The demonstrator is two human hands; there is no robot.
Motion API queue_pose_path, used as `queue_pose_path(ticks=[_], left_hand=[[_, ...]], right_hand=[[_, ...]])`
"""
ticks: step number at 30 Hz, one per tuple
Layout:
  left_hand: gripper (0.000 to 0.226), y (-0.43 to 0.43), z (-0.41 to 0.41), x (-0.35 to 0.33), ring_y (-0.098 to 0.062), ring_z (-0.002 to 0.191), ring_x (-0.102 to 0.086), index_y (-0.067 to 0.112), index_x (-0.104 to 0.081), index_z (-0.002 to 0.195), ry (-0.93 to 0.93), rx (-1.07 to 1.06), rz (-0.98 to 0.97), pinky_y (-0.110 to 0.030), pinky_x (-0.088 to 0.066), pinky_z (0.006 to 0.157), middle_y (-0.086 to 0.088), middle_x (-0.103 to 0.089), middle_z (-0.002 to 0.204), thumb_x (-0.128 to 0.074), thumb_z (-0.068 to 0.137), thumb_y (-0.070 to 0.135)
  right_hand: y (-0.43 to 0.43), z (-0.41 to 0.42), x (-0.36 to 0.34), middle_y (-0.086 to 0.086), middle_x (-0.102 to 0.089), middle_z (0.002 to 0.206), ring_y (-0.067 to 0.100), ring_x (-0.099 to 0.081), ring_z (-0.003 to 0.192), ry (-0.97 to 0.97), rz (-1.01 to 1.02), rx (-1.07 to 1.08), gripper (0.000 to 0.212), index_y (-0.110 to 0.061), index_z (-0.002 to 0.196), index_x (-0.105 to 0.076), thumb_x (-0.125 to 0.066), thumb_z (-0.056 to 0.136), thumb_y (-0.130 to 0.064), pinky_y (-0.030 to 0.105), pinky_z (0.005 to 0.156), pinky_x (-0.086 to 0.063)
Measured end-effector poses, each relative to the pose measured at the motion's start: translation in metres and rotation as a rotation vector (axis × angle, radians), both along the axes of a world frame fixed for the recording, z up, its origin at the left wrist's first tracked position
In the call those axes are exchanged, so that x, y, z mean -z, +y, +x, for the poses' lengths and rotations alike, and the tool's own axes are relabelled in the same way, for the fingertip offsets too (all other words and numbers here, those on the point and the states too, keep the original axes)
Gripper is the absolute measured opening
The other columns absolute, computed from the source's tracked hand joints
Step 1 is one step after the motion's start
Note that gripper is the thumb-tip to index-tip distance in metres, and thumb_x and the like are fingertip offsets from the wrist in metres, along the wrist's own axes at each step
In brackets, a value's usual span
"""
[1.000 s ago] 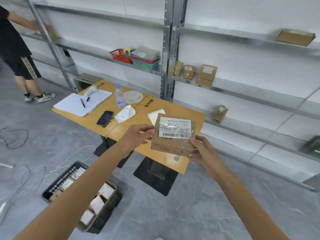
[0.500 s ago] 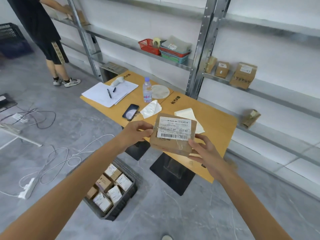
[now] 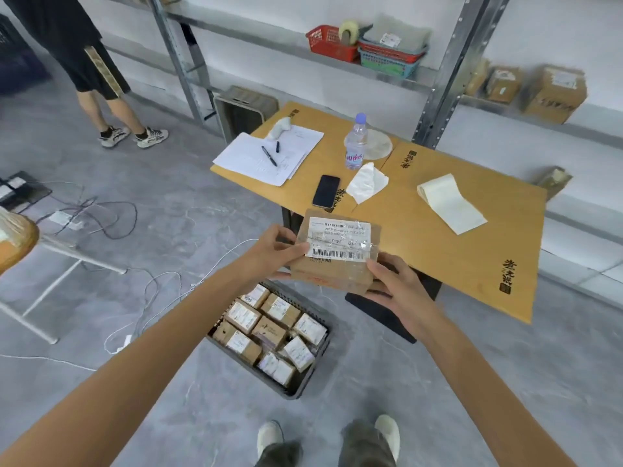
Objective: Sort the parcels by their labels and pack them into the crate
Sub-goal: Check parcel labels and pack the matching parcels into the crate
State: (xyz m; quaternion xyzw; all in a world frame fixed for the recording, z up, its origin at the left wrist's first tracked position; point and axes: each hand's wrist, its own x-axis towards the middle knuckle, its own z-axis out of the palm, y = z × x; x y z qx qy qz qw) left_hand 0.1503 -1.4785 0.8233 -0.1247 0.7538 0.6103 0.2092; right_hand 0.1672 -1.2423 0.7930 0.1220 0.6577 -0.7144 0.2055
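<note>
Two hands hold one parcel (image 3: 332, 274) in the air, above the far end of the crate (image 3: 305, 387) and just in front of the table (image 3: 438, 237). The left hand (image 3: 269, 254) grips the parcel's left edge, thumb on top and fingers curled beneath. The right hand (image 3: 394, 284) grips the near right corner, thumb by the barcode and fingers underneath. The parcel's white label (image 3: 338, 239) faces up under clear tape. The dark crate stands on the grey floor and holds several small labelled boxes (image 3: 269, 332) packed side by side. On the table lie papers (image 3: 249, 160) with a pen (image 3: 269, 156), a bottle (image 3: 354, 143), a phone (image 3: 326, 191), a tissue (image 3: 367, 182) and a label strip (image 3: 450, 203). Another person (image 3: 84, 55) stands far left by the shelves.
</note>
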Motion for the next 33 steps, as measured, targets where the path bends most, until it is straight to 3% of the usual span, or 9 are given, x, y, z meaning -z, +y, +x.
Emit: queue_pose_path(ticks=[10, 15, 19, 22, 26, 29, 33], left_hand=[[0.029, -0.051, -0.062, 0.015, -0.019, 0.090, -0.067, 0.014, -0.046, 0.102, -0.037, 0.064, 0.020, -0.025, -0.059, 0.070, -0.014, -0.066, 0.111, -0.065, 0.086, 0.026], [0.025, -0.066, -0.090, 0.045, -0.022, 0.100, -0.066, 0.018, -0.048, 0.097, -0.074, 0.091, 0.007, -0.036, -0.056, 0.086, -0.012, -0.067, 0.112, -0.067, 0.084, 0.027], [0.028, -0.087, -0.103, 0.072, -0.016, 0.097, -0.065, 0.022, -0.050, 0.101, -0.138, 0.117, 0.030, -0.034, -0.056, 0.085, -0.004, -0.065, 0.113, -0.070, 0.083, 0.026], [0.042, -0.108, -0.111, 0.091, -0.013, 0.091, -0.066, 0.023, -0.047, 0.116, -0.178, 0.176, 0.021, -0.027, -0.057, 0.077, 0.003, -0.061, 0.113, -0.071, 0.082, 0.022], [0.066, -0.142, -0.119, 0.119, -0.015, 0.100, -0.061, 0.028, -0.034, 0.135, -0.223, 0.341, 0.021, -0.026, -0.054, 0.075, -0.001, -0.052, 0.124, -0.071, 0.082, 0.013], [0.083, -0.164, -0.121, 0.150, -0.025, 0.110, -0.058, 0.035, -0.022, 0.142, -0.264, 0.429, 0.007, -0.033, -0.055, 0.078, -0.007, -0.050, 0.125, -0.070, 0.081, 0.005], [0.083, -0.183, -0.120, 0.206, -0.016, 0.094, -0.060, 0.039, -0.020, 0.143, -0.335, 0.488, 0.026, -0.024, -0.056, 0.063, 0.000, -0.048, 0.113, -0.066, 0.084, 0.003]], right_hand=[[-0.049, -0.032, 0.018, 0.005, -0.066, 0.114, 0.022, -0.067, 0.103, -0.038, 0.008, -0.006, 0.045, -0.027, 0.131, -0.044, -0.060, 0.090, -0.033, 0.042, 0.093, -0.052], [-0.060, -0.055, 0.040, 0.001, -0.068, 0.111, 0.015, -0.069, 0.097, -0.068, 0.045, -0.022, 0.044, -0.028, 0.132, -0.044, -0.060, 0.091, -0.029, 0.033, 0.088, -0.054], [-0.082, -0.058, 0.058, -0.003, -0.067, 0.110, 0.010, -0.068, 0.095, -0.123, 0.068, -0.007, 0.047, -0.028, 0.134, -0.042, -0.059, 0.091, -0.026, 0.022, 0.074, -0.053], [-0.105, -0.058, 0.078, 0.002, -0.063, 0.120, 0.014, -0.063, 0.105, -0.181, 0.073, 0.016, 0.055, -0.022, 0.142, -0.036, -0.059, 0.092, -0.020, 0.027, 0.083, -0.052], [-0.148, -0.051, 0.107, -0.002, -0.064, 0.111, 0.009, -0.064, 0.098, -0.269, 0.045, 0.123, 0.051, -0.022, 0.138, -0.039, -0.058, 0.092, -0.009, 0.025, 0.078, -0.052], [-0.179, -0.047, 0.134, 0.000, -0.062, 0.120, 0.014, -0.062, 0.104, -0.335, 0.077, 0.150, 0.039, -0.021, 0.133, -0.044, -0.055, 0.095, -0.021, 0.033, 0.089, -0.050], [-0.206, -0.049, 0.185, -0.002, -0.065, 0.112, 0.017, -0.064, 0.099, -0.400, 0.159, 0.205, 0.037, -0.023, 0.131, -0.043, -0.052, 0.097, -0.029, 0.036, 0.090, -0.050]])
